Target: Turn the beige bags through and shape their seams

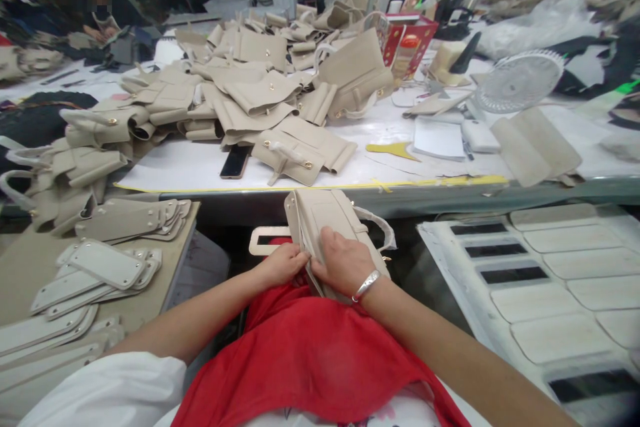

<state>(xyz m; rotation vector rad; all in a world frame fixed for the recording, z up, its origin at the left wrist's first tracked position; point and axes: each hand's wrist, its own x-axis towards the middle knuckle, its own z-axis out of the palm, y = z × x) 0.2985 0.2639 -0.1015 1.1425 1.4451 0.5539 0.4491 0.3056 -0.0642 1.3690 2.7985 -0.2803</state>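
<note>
1. Head view: I log left hand (287, 264), fingers narrowed on the edge of a beige bag (324, 212).
2. Right hand (347, 260), laid over the bag's panel; whether it grips, I cannot tell.
3. Bag: above red apron (310, 340), before the white table (185, 163).
4. On the table: phone (234, 163), heaped beige pieces (250, 90).
5. Left side: stacked studded strips (106, 263).

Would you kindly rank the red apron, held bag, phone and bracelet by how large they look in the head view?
1. Red apron
2. Held bag
3. Phone
4. Bracelet
The apron sits near the camera, so this ranks looks, not true size.
</note>
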